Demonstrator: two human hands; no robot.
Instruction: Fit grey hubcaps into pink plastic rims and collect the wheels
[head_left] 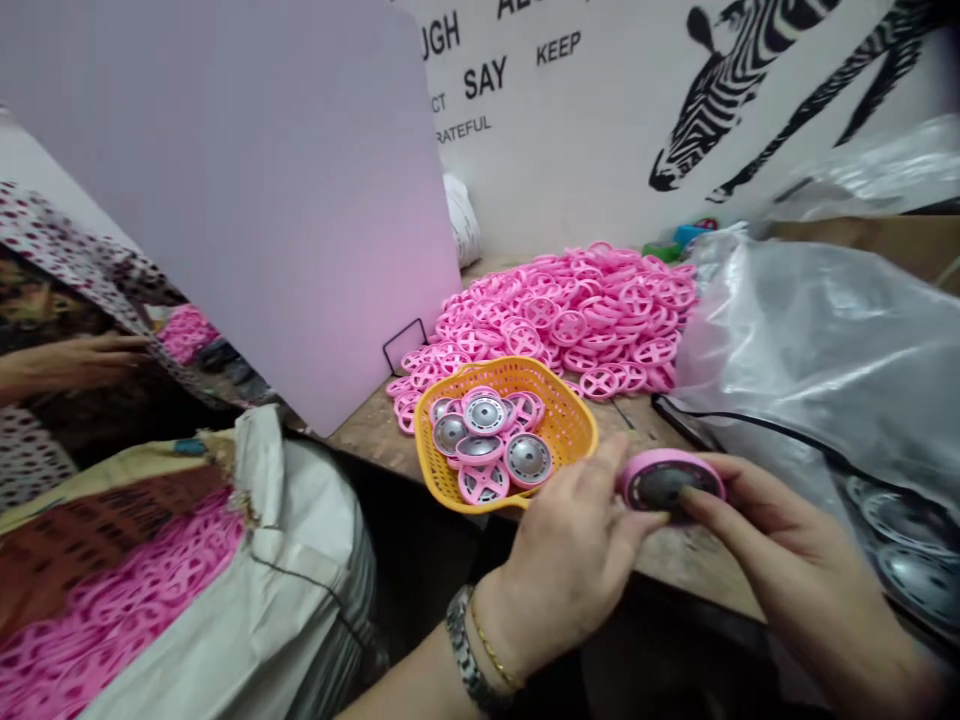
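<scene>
Pink plastic ring [675, 464] sits pinched in front of me, my left hand [570, 560] gripping its near edge and my right hand [795, 570] closed on the far side, thumb across a dark metal disc [660, 488] sitting in its centre. Just ahead of my left hand, a yellow plastic basket [562, 420] holds a small cluster of silver-faced discs [484, 414] already seated in pink rings, with a few more rings among them. Beyond the basket, far more is left: a big heap of loose pink rings [577, 320] spreads across the wooden bench [367, 435]. Off to the left of my hands, a white woven sack [300, 520] is full of more rings, while to the right of my right hand a clear plastic bag [817, 350] lies with bare silver discs [904, 520] showing through it. Further left, past a pale board [225, 200], a co-worker's hand [82, 360] rests apart from mine.
</scene>
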